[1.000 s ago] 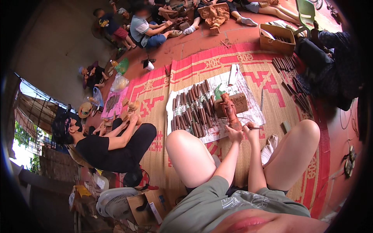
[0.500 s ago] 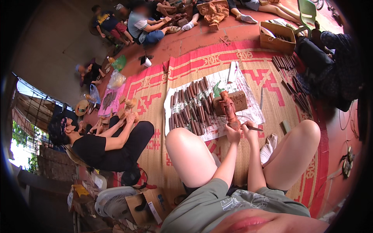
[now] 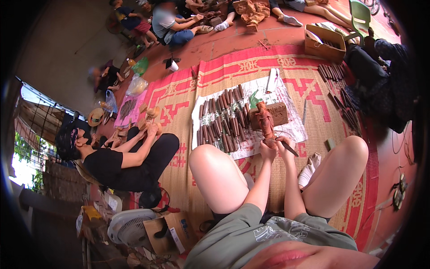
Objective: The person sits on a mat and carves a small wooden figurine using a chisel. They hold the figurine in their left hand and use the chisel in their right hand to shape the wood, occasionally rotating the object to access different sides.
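Observation:
A reddish-brown carved wooden figurine (image 3: 265, 120) leans against a brown wooden block (image 3: 279, 114) in front of my knees. My left hand (image 3: 268, 151) is closed around the figurine's lower end. Right beside it, my right hand (image 3: 283, 144) grips a carving chisel (image 3: 291, 150), whose dark handle slants down to the right. The chisel's tip is too small to make out near the figurine's base. Rows of chisels (image 3: 224, 119) with brown handles lie left of the figurine on a white printed sheet (image 3: 293, 133).
A patterned straw mat (image 3: 179, 112) spreads beneath everything. More chisels (image 3: 344, 110) lie at the right, near a wooden box (image 3: 324, 43). A person in black (image 3: 116, 163) sits at my left, handling a pale wooden piece. Others sit farther back. A white fan (image 3: 132, 226) stands lower left.
The chisel's handle has swung from nearly level to slanting down to the right as my right hand turned. My left hand keeps its hold on the figurine. The whole view has shifted slightly.

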